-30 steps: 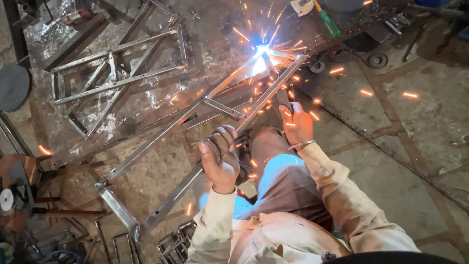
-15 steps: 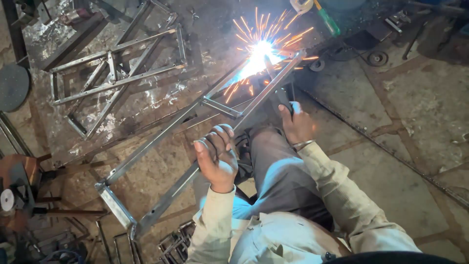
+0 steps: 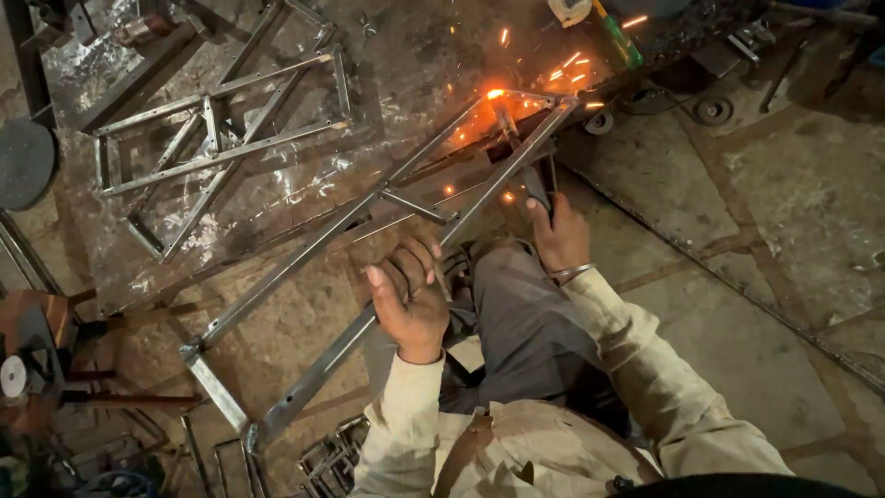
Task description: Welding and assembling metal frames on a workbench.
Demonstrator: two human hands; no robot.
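Head view looks down on my left hand (image 3: 408,297), fingers curled shut around one long rail of a steel frame (image 3: 369,267), a narrow ladder-like shape of square grey tubing with short cross-pieces. The frame lies slanted across my knees and onto a scuffed, burn-marked metal tabletop (image 3: 387,55). My right hand (image 3: 560,235) is closed on a dark welding electrode holder (image 3: 539,184); its thin rod (image 3: 505,122) reaches up to the frame's far corner, where an orange glowing spot (image 3: 495,93) sits among scattered sparks. A metal bangle (image 3: 572,273) circles my right wrist, over a cream cloth sleeve. A second welded frame (image 3: 221,138), shiny and criss-crossed with diagonal bars, rests flat on the tabletop to the left. Worn stone floor (image 3: 784,231) spreads to the right.
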